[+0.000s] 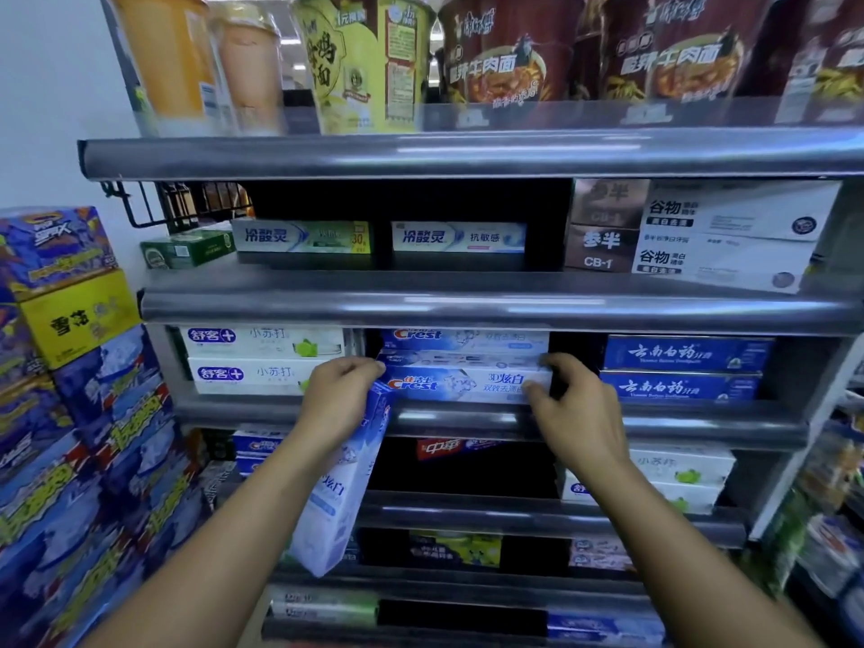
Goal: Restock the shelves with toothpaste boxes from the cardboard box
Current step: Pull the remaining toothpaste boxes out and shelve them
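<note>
The left hand (pixel 343 399) curls round a spare Crest carton (pixel 339 493) that hangs below the shelf rail (pixel 467 419), its fingertips (pixel 374 367) at the left end of the shelved Crest box (pixel 460 384), whose right end the right hand (pixel 572 413) pinches. Both look light, stiff yet crushable, glossy: hold by the ends.

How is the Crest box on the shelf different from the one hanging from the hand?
The Crest box on the shelf lies level, between the left hand and right hand. The hanging Crest box points steeply down, held by the left hand alone. Both are blue and white.
</note>
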`<state>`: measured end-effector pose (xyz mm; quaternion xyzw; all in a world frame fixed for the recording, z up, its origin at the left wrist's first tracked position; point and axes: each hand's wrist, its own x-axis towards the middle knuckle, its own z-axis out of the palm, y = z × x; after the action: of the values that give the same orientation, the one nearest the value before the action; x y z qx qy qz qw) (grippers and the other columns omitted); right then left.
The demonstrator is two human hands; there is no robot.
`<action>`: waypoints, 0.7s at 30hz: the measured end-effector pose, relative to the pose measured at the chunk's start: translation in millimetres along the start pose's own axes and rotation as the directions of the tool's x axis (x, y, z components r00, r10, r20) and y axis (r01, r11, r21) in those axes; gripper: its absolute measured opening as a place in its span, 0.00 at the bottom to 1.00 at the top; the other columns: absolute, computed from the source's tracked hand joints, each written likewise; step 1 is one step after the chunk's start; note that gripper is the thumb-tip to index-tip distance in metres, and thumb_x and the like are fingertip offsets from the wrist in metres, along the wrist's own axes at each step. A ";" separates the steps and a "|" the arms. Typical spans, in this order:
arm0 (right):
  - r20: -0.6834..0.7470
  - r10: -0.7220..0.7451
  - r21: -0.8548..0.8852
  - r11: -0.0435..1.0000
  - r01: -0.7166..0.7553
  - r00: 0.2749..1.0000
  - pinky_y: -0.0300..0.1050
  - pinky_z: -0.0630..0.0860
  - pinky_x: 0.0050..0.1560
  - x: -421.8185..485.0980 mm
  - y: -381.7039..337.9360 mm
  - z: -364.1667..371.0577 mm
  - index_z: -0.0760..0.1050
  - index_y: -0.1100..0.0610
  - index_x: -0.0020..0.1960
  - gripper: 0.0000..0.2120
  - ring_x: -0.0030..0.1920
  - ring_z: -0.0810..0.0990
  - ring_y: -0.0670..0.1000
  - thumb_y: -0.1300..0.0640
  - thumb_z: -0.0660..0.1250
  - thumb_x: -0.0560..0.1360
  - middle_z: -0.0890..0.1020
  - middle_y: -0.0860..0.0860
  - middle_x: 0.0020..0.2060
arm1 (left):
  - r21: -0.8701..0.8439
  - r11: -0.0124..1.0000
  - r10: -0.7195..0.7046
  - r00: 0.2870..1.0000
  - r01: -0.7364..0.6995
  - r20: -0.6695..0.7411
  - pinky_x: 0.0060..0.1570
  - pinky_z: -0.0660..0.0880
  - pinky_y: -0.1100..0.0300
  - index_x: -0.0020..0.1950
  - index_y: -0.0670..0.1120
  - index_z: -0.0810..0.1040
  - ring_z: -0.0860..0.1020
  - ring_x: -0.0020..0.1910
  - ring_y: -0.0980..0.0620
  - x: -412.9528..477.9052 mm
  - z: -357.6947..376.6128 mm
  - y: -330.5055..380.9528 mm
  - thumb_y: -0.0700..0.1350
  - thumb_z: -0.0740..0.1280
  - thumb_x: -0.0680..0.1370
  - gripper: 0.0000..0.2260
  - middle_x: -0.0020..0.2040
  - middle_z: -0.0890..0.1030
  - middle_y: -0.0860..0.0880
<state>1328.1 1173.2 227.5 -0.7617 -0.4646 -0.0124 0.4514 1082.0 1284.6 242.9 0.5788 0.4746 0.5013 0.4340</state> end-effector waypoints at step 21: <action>0.315 0.066 0.708 0.648 -0.280 0.947 0.40 0.82 0.40 -92.6 0.7 14.3 0.78 0.57 0.55 0.25 0.44 0.87 0.52 0.70 0.82 0.62 0.88 0.50 0.45 | -0.658 0.740 -0.296 0.945 0.136 -0.137 0.43 0.81 0.48 0.53 0.45 0.72 0.81 0.40 0.47 -28.8 2.5 27.5 0.65 0.63 0.81 0.22 0.47 0.79 0.44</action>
<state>1270.3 1118.6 178.0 -0.5462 -0.4081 0.3221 0.6568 1086.3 1251.4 264.6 0.2735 0.3870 0.6429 0.6018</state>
